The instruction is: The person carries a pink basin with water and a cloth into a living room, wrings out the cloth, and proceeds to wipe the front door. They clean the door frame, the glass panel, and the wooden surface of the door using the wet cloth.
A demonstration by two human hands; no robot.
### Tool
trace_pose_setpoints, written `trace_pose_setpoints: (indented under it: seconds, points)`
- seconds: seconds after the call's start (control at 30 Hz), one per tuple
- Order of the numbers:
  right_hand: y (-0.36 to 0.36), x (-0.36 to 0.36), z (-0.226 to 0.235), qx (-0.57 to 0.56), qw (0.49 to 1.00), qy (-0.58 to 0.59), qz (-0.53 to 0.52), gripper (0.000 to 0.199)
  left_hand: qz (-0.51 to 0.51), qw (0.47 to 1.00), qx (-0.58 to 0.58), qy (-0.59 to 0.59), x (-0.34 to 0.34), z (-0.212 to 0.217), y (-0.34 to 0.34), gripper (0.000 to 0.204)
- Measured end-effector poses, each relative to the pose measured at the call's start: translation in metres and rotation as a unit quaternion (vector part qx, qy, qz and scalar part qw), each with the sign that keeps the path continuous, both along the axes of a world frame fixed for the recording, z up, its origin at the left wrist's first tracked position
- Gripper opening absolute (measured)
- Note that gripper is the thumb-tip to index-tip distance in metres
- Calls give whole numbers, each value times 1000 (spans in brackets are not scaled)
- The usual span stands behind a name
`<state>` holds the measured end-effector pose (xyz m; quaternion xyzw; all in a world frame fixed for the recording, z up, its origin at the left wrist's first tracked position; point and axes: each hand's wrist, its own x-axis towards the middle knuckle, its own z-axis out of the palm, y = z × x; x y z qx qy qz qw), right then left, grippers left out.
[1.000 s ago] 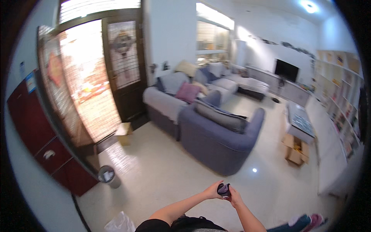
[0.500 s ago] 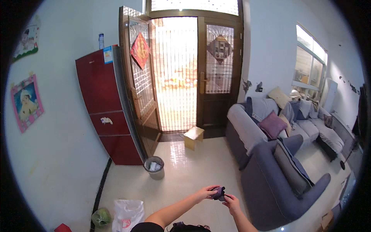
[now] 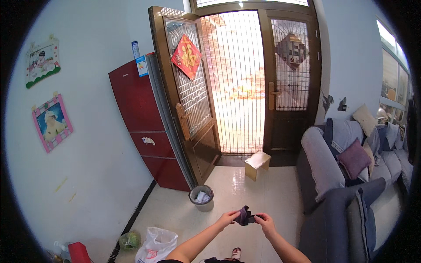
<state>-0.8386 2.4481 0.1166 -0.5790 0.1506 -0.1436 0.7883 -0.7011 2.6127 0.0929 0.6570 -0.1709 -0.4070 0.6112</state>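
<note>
Both of my hands meet in front of me, low in the head view, over the tiled floor. My left hand [image 3: 227,218] and my right hand [image 3: 265,222] each pinch one side of a small dark bundle of cloth [image 3: 243,216], which looks purple and black. The bundle is crumpled between my fingers and its exact kind is hard to tell. Below my arms a sandalled foot [image 3: 236,253] shows on the floor.
A grey waste bin [image 3: 201,198] stands ahead left, by a red fridge [image 3: 144,127] and an open brown door [image 3: 188,96]. A cardboard box [image 3: 257,165] sits at the doorway. Grey sofas [image 3: 333,175] fill the right. A white plastic bag [image 3: 157,243] lies at lower left.
My view has swung left, from the sofas and living room toward the door and fridge. My hands have stayed together on the dark cloth throughout.
</note>
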Motion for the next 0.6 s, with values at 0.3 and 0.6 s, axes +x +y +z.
trace_pose_setpoints:
  seconds: [0.3, 0.6]
  points:
    - [-119, 137, 34, -144, 990, -16, 1, 18, -141, 985, -71, -64, 132, 0, -141, 39]
    - [-249, 274, 28, -83, 995, -46, 25, 17, -45, 925, 59, -373, 273, 27, -230, 26]
